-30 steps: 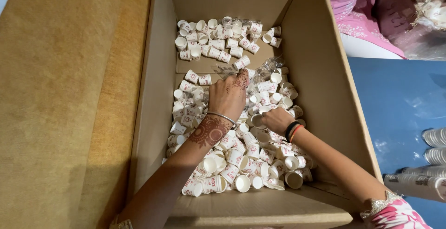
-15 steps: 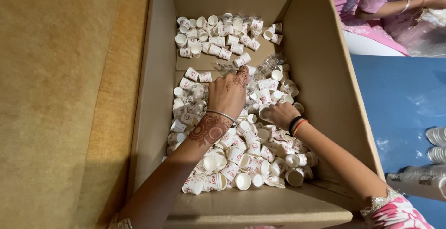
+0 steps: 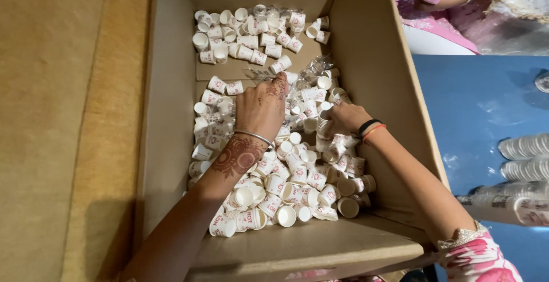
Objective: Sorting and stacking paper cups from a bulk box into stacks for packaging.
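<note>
My arms reach over the near flap (image 3: 309, 247) of a big cardboard box (image 3: 171, 116), both hands down among a heap of small white paper cups (image 3: 286, 185) with red print. The cups nearest me lie piled against the near wall, most on their sides, some mouth up.

My left hand (image 3: 260, 107) (henna on the back and wrist, a thin bangle (image 3: 254, 138) at the wrist) lies palm down on the pile near the middle of the box, fingers spread and curled into the cups; its grip is loose, and I cannot tell whether anything is caught under the palm.

My right hand (image 3: 346, 117), with a black and an orange band (image 3: 370, 128) at the wrist, sits closer to the right wall. Its grip is closed round a short nested stack (image 3: 323, 126) of cups, held upright at the fingertips, just above the pile.

Beyond my hands a crumpled clear wrapper (image 3: 315, 69) lies on the cups. A bare strip of box floor follows, then a second cluster of cups (image 3: 251, 36) along the far wall.

Outside the box, past its right wall, long stacks of cups (image 3: 523, 167) lie on a blue surface (image 3: 474, 99), and another person in pink (image 3: 440, 2) sits at the far right corner.
</note>
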